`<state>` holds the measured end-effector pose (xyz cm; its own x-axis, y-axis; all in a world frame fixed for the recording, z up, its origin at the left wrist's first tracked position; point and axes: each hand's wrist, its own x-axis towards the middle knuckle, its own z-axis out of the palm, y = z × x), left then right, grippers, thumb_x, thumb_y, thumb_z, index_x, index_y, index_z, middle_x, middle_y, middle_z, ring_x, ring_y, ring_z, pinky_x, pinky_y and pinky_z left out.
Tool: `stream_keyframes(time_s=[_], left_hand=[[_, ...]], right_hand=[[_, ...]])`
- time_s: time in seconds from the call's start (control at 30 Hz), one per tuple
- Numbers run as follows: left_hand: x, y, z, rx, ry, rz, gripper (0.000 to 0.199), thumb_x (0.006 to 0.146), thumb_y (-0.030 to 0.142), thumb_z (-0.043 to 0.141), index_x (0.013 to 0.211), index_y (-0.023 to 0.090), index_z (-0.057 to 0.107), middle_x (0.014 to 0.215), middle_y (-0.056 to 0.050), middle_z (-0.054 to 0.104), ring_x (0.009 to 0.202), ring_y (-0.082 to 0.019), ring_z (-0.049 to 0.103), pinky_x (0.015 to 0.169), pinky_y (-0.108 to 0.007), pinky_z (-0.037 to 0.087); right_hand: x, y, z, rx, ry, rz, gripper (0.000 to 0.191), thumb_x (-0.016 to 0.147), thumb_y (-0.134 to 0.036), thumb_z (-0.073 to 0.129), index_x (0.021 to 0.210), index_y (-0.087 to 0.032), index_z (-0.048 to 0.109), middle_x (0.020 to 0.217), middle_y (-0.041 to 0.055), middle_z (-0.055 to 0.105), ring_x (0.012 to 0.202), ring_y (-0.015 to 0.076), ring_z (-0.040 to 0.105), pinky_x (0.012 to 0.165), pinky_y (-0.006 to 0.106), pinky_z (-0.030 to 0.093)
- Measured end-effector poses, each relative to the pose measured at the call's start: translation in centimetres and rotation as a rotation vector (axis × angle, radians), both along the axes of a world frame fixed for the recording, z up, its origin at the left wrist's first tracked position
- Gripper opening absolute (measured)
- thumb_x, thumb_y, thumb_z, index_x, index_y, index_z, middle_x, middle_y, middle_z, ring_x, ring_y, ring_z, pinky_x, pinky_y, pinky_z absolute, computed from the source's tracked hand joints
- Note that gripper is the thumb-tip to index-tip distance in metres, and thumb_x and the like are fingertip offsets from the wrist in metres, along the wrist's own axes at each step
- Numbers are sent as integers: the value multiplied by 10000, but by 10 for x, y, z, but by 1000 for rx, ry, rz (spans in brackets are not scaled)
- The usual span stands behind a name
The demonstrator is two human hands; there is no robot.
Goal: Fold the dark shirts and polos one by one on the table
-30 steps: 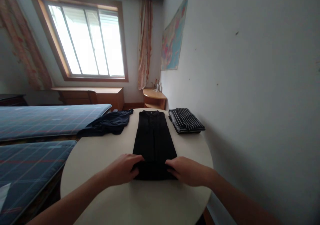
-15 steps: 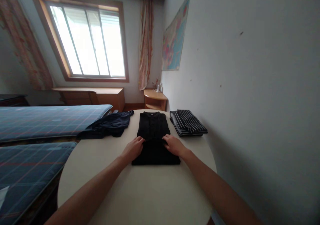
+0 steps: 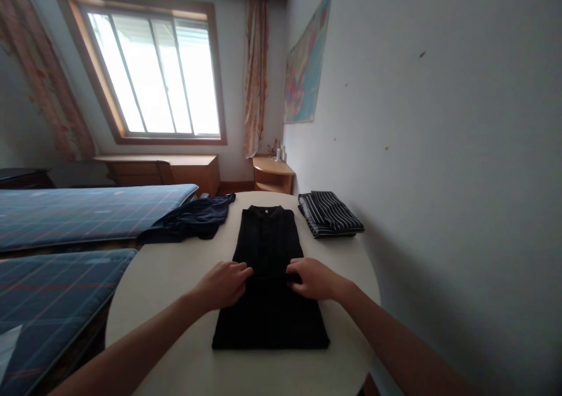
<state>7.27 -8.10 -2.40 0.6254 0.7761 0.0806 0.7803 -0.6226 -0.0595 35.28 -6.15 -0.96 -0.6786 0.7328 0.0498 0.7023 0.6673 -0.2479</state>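
Note:
A black collared shirt (image 3: 270,320) lies folded into a long narrow shape on the round pale table (image 3: 175,349), its collar pointing away from me. A fold crosses it at mid-length, where a layer edge runs between my hands. My left hand (image 3: 226,283) pinches the left end of this edge, fingers closed on the cloth. On the opposite side my right hand (image 3: 312,277) grips the right end in the same way. The fingertips are partly hidden in the dark fabric.
At the table's far right is a folded black-and-white striped garment (image 3: 330,214) near the wall. A crumpled dark navy garment (image 3: 191,220) hangs over the left edge toward the plaid mattresses (image 3: 88,214). A corner shelf (image 3: 272,166) stands behind the table.
Both hands have pulled the black shirt toward me along the table. Its near edge is now much closer to the table's front, and the collar has moved nearer too.

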Motion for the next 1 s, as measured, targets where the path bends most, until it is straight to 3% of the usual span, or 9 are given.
stream_keyframes(time_s=[0.17,0.3,0.4,0.53,0.7,0.87,1.0], left_hand=[[-4,4,14,4,-24,46,256,910,198,439,1103,245,601,971,-59,723,842,-252,706,753,-352,499],[-3,29,23,87,-78,177,276,962,213,401,1180,263,564,1090,-53,714,948,-235,698,777,-324,495],[1,50,19,126,-93,236,284,968,170,387,1184,240,556,1125,-67,698,1034,-232,673,836,-324,489],[7,63,2,66,-58,270,258,963,143,392,1125,206,582,1075,-88,696,1006,-240,674,840,-329,490],[8,52,-6,76,-55,258,242,949,139,397,1098,185,582,1037,-96,692,984,-248,665,812,-335,496],[4,29,4,34,35,136,194,919,157,417,1016,186,583,938,-96,704,896,-263,688,777,-357,501],[-1,19,14,-8,87,117,194,932,205,407,1029,204,575,890,-92,721,826,-276,710,741,-365,501]], right_hand=[[-1,0,23,-55,-106,-31,164,866,-274,607,964,-223,729,922,58,739,851,215,676,703,265,425],[-5,24,31,79,-101,-168,231,928,-304,555,1097,-228,692,1015,80,739,940,228,680,766,279,431],[-11,46,21,170,-99,-249,255,936,-268,545,1156,-219,665,1107,84,718,1030,226,653,855,288,430],[-16,63,-5,191,-101,-291,240,924,-245,555,1124,-199,680,1139,90,688,1081,224,615,902,287,430],[-9,60,-15,166,-51,-234,243,898,-248,583,1104,-183,694,1093,95,683,1047,222,616,901,287,432],[0,41,-5,97,-67,-102,229,834,-274,657,1038,-200,730,1045,80,703,961,223,648,827,280,442],[4,32,-1,50,-52,-66,206,841,-309,661,1001,-208,740,1040,74,715,937,219,664,788,270,442]])
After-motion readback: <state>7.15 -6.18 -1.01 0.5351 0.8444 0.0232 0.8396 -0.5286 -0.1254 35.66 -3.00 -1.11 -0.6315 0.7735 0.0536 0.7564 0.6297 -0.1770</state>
